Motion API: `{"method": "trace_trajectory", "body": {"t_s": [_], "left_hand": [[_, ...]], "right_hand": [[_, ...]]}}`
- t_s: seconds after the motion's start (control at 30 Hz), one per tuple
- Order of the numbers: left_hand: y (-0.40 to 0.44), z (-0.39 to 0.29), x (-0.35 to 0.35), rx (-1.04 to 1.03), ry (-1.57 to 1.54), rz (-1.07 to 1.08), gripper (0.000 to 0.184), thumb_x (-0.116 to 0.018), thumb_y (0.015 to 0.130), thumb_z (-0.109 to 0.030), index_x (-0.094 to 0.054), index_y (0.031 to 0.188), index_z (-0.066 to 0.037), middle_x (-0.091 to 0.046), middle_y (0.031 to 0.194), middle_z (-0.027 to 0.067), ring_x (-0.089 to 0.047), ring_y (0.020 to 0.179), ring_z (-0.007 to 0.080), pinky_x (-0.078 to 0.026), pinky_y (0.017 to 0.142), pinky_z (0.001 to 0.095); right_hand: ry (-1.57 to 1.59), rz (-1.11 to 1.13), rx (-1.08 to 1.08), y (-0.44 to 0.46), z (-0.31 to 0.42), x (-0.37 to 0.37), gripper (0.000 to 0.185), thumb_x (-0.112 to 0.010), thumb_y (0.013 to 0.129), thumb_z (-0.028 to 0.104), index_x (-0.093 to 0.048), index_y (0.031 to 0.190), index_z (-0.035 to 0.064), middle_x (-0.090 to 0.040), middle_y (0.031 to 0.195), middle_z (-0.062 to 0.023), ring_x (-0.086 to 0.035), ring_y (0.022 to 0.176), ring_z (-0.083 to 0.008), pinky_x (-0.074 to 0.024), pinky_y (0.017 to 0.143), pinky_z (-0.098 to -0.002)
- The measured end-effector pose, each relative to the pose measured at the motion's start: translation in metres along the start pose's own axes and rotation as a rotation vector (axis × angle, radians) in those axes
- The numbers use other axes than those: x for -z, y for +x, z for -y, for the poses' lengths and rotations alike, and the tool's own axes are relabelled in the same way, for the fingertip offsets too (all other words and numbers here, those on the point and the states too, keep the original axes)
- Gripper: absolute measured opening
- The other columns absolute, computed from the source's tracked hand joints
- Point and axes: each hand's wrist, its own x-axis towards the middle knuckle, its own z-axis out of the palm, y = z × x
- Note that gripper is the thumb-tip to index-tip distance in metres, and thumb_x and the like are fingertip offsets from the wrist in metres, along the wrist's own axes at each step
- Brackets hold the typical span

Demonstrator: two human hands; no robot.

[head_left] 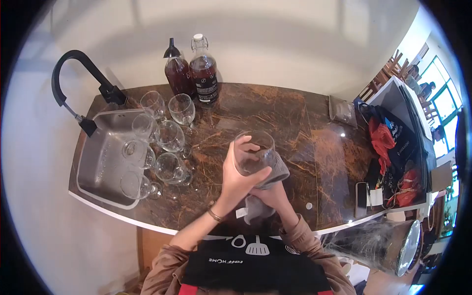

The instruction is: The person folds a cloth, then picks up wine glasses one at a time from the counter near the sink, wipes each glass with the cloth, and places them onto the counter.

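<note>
My left hand (238, 169) is wrapped round a clear drinking glass (261, 140), held above the counter's front with its rim tilted up and away from me. A grey striped cloth (278, 172) lies against the glass's right side and underside, and its loose end with a white tag hangs below. My right hand (271, 195) is closed under the glass, holding the cloth there; its fingers are mostly hidden. Several clear stemmed glasses, among them a front one (169, 168) and a back one (182, 109), stand to the left beside the sink.
A steel sink (93, 167) with a black faucet (73, 54) is at the left. Two bottles of dark liquid (178, 76) stand at the wall. On the right are a phone (361, 199), a brown packet (342, 112) and a box of bags (405, 142).
</note>
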Motion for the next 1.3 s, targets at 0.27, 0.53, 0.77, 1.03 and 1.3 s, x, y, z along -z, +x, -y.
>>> {"method": "trace_trajectory", "body": {"t_s": [0.27, 0.53, 0.77, 1.03, 1.3], "left_hand": [[0.008, -0.005, 0.017, 0.149, -0.174, 0.404, 0.095, -0.07, 0.052, -0.056, -0.034, 0.121, -0.001, -0.051, 0.103, 0.0131, -0.051, 0.097, 0.0205, -0.04, 0.085, 0.0318], [-0.001, 0.008, 0.012, 0.348, -0.611, 0.451, 0.083, -0.066, 0.062, -0.045, -0.031, 0.123, 0.0, -0.052, 0.107, 0.0143, -0.052, 0.096, 0.0202, -0.041, 0.085, 0.0316], [-0.011, 0.011, 0.018, -0.013, -0.021, -0.001, 0.06, -0.068, 0.065, -0.007, -0.036, 0.116, 0.0, -0.053, 0.099, 0.0098, -0.055, 0.086, 0.0146, -0.045, 0.077, 0.0265], [-0.015, -0.009, 0.014, 0.114, 0.202, 0.11, 0.05, -0.063, 0.067, 0.002, -0.041, 0.112, 0.0, -0.052, 0.096, 0.0084, -0.057, 0.073, 0.0119, -0.048, 0.06, 0.0231], [-0.015, -0.003, 0.049, 0.687, -0.278, 0.478, 0.042, -0.056, 0.077, -0.011, -0.041, 0.114, 0.002, -0.053, 0.101, 0.0084, -0.054, 0.081, 0.0107, -0.048, 0.058, 0.0205]], "right_hand": [[0.518, 0.314, -0.335, -0.015, 0.003, 0.01, 0.071, -0.074, 0.054, 0.007, -0.041, 0.117, 0.0015, -0.05, 0.112, -0.0105, -0.044, 0.109, -0.0219, -0.0355, 0.091, -0.0342], [1.24, 0.565, -0.432, -0.038, -0.023, 0.0, 0.051, -0.069, 0.065, 0.021, -0.047, 0.107, 0.0016, -0.056, 0.089, -0.0113, -0.053, 0.087, -0.0222, -0.0404, 0.082, -0.0344], [0.102, -0.027, -0.095, -0.035, -0.009, 0.004, 0.051, -0.059, 0.073, 0.009, -0.038, 0.118, -0.0026, -0.049, 0.11, -0.0108, -0.047, 0.104, -0.0211, -0.0354, 0.089, -0.0302], [0.209, -0.621, -0.062, -0.015, 0.039, -0.017, 0.032, -0.052, 0.082, 0.012, -0.046, 0.109, -0.0052, -0.053, 0.104, -0.0109, -0.048, 0.097, -0.0153, -0.0392, 0.082, -0.0291], [-0.234, -0.071, 0.351, -0.003, 0.051, 0.035, 0.048, -0.067, 0.054, 0.011, -0.055, 0.098, -0.0025, -0.057, 0.098, -0.0189, -0.055, 0.091, -0.0354, -0.04, 0.085, -0.0357]]}}
